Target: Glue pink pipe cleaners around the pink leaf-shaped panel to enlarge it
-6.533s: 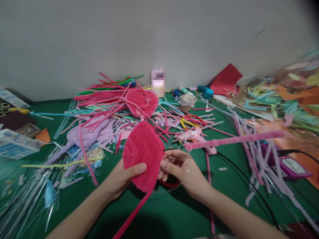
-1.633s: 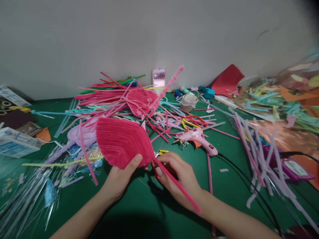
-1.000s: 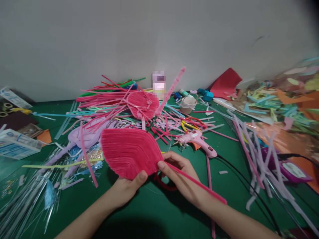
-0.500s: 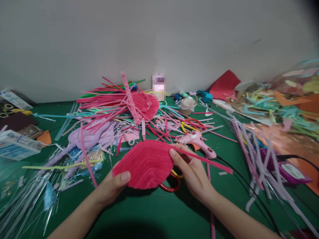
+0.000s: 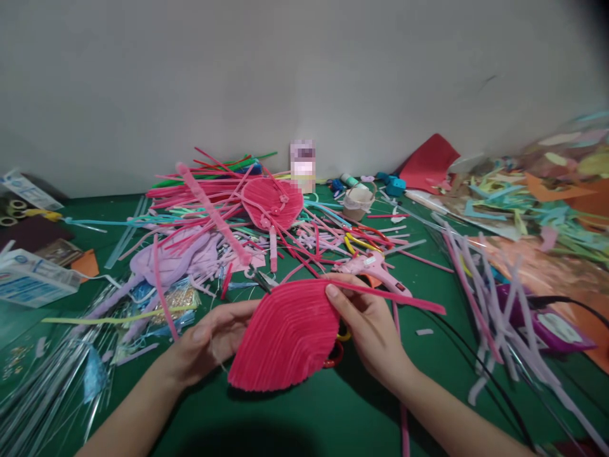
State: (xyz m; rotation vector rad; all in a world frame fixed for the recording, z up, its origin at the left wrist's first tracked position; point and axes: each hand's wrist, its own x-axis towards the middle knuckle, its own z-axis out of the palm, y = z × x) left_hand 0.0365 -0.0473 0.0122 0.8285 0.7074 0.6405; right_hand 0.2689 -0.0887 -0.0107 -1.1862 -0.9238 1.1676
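Crimson pipe-cleaner rows make up the fan-shaped piece (image 5: 285,343) between my two hands, raised over the green tabletop (image 5: 342,419). With my right hand (image 5: 364,324) I pinch its upper corner, thumb in front, and a loose crimson strip (image 5: 404,298) juts out past my knuckles. My left hand (image 5: 209,339) is loosened, thumb off the piece; its fingertips pass behind the edge, so I can't tell whether they touch. Beyond that hand slants a fuzzy pink stalk (image 5: 214,219). A pink glue gun (image 5: 373,263) lies just past my right hand.
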